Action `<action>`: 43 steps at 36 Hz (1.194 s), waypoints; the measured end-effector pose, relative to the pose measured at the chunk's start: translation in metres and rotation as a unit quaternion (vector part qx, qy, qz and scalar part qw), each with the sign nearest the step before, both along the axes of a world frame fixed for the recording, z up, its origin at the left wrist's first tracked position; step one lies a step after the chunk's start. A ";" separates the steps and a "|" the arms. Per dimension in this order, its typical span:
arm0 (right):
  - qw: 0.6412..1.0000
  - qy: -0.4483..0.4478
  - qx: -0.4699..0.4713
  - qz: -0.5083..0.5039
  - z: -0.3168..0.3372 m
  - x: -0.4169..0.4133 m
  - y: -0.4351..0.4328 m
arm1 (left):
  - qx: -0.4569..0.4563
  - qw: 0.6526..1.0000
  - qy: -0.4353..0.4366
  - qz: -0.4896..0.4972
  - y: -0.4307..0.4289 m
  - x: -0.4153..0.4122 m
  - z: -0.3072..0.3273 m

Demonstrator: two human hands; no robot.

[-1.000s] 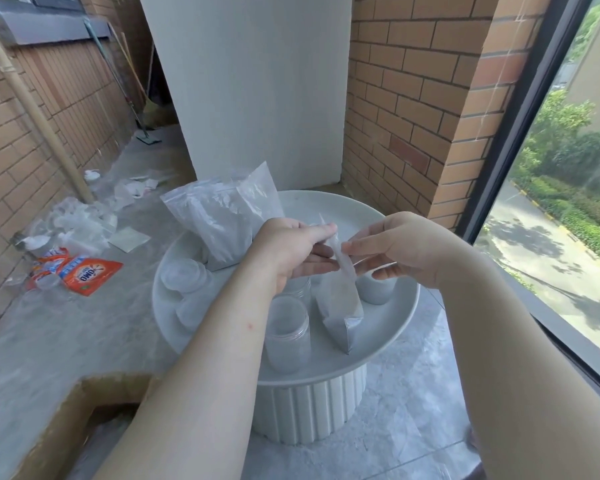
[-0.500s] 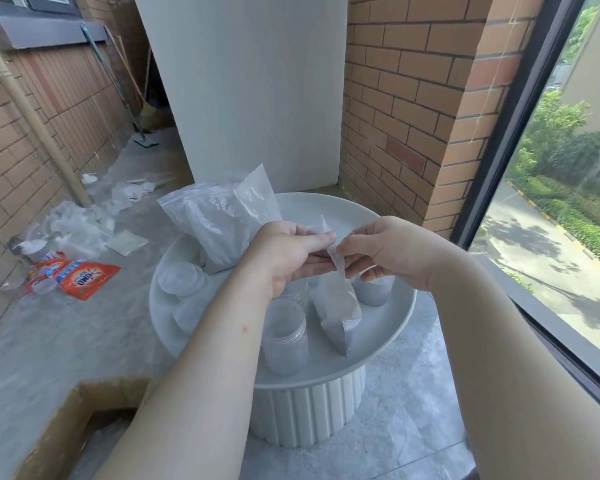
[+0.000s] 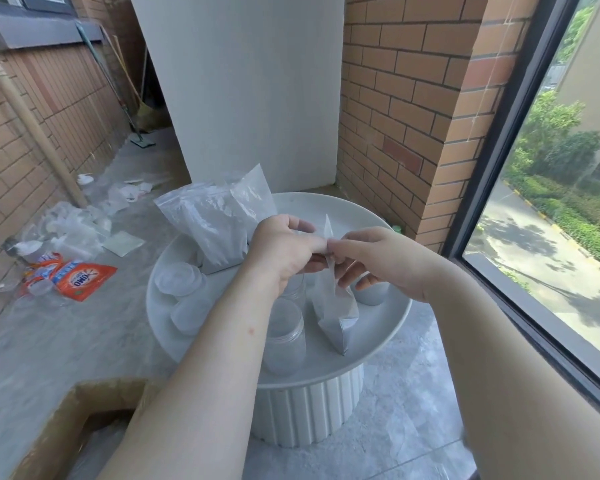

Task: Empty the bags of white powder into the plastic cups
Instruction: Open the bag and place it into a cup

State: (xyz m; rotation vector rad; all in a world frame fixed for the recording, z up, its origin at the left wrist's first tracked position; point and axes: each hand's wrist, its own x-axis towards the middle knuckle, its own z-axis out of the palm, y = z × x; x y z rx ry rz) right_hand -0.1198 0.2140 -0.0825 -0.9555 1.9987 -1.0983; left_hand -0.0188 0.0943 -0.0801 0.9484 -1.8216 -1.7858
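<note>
A small clear bag of white powder [image 3: 335,311] hangs upright over the round white table [image 3: 392,327]. My left hand [image 3: 284,251] and my right hand [image 3: 378,261] both pinch its top edge, fingertips meeting. A clear plastic cup [image 3: 286,336] stands just below my left wrist, partly hidden by the arm. Another cup [image 3: 373,294] holding white powder sits behind the bag under my right hand. Larger bags of powder [image 3: 215,226] lean at the back left of the table. Overturned cups or lids [image 3: 179,282] lie at the table's left side.
A cardboard box [image 3: 66,427] is at lower left. An orange detergent packet [image 3: 80,280] and plastic litter [image 3: 70,230] lie on the floor at left. Brick walls stand left and behind; a window [image 3: 551,209] runs along the right. A broom [image 3: 132,109] leans far back.
The bag has been lifted slightly and my hands have closed in together on its top edge; my right thumb and fingers now meet the left fingertips.
</note>
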 end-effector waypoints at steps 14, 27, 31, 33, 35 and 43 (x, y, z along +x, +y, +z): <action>0.993 0.119 0.020 0.012 0.000 0.006 -0.002 | -0.017 1.000 -0.012 -0.007 0.002 0.002 0.000; 0.996 0.077 0.030 0.017 0.002 0.002 -0.005 | 0.001 1.000 -0.019 -0.010 0.003 -0.001 0.001; 0.997 0.078 0.016 0.024 0.000 0.002 -0.004 | -0.017 1.000 -0.013 0.003 0.003 -0.002 -0.001; 0.997 0.071 0.004 0.018 -0.001 0.002 -0.005 | -0.032 0.999 -0.006 0.012 0.002 -0.002 -0.001; 0.998 0.057 -0.013 0.006 -0.002 0.001 -0.005 | -0.039 0.999 0.004 0.017 0.003 -0.003 -0.001; 0.998 0.030 -0.044 -0.035 -0.012 0.001 -0.011 | -0.019 0.998 0.029 0.044 0.003 -0.003 -0.002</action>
